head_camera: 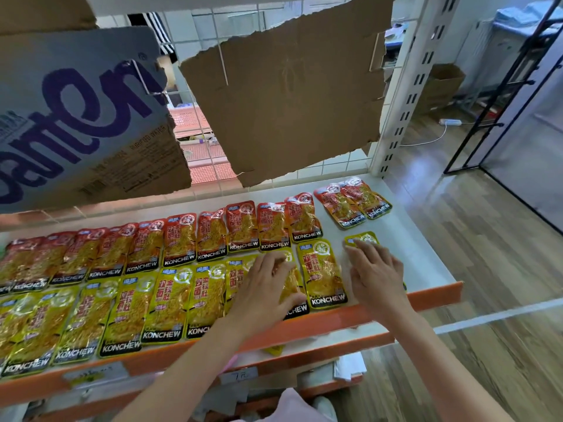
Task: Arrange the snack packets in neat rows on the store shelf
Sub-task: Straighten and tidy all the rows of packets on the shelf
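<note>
A white shelf (405, 239) with an orange front lip carries two rows of KONCHEW snack packets. Red packets (179, 239) form the back row, with two more red packets (353, 204) set apart at the right end. Yellow packets (166, 303) fill the front row. My left hand (268, 287) lies flat on one yellow packet (291, 286) in the front row, fingers spread. My right hand (376, 275) presses on a separate yellow packet (362, 239) at the row's right end, covering most of it. One yellow packet (323, 272) lies between my hands.
Torn cardboard sheets (283, 95) hang on the wire grid behind the shelf, and a printed carton (76, 117) leans at the left. The white shelf upright (405, 86) stands at the back right. Below is a lower shelf (304, 354) with price tags; wooden floor (487, 269) lies to the right.
</note>
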Motion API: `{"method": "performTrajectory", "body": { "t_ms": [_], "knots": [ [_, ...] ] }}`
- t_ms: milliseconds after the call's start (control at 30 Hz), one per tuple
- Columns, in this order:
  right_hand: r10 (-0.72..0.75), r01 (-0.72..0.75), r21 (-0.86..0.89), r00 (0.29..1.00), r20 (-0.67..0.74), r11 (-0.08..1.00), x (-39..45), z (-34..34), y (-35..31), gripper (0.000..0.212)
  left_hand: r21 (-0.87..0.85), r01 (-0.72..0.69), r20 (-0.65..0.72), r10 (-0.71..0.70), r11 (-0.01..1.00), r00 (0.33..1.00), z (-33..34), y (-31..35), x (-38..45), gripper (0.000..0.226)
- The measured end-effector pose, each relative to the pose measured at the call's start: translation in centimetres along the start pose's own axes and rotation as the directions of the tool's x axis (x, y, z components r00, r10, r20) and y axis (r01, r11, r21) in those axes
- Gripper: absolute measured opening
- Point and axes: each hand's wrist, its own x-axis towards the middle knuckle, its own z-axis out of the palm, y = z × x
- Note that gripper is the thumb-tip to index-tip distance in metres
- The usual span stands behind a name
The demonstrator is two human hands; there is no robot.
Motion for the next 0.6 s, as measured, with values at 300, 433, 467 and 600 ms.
{"method": "performTrajectory", "body": {
  "t_ms": [300,433,467,600],
  "knots": [
    [-0.063,0.056,0.048,0.984,0.166,0.997,0.0,-0.4,1.2,0.049,-0.040,-0.018,0.021,0.019,0.999,1.000,-0.6,1.2,0.5,0.058],
    [-0.123,0.106,0.096,0.974,0.188,0.990,0.3,-0.7,1.6,0.050,0.033,-0.112,0.126,0.107,0.993,0.986,0.3,3.5,2.2,0.067],
    [-0.142,0.127,0.088,0.972,0.189,0.988,0.3,-0.8,1.7,0.051,0.066,-0.118,0.145,0.108,0.991,0.984,0.6,3.8,2.3,0.068],
    [-0.225,0.218,0.061,0.955,0.191,0.974,0.3,-1.0,1.9,0.053,0.075,-0.058,0.133,0.047,0.996,0.990,1.3,3.8,2.2,0.068]
  ]
}}
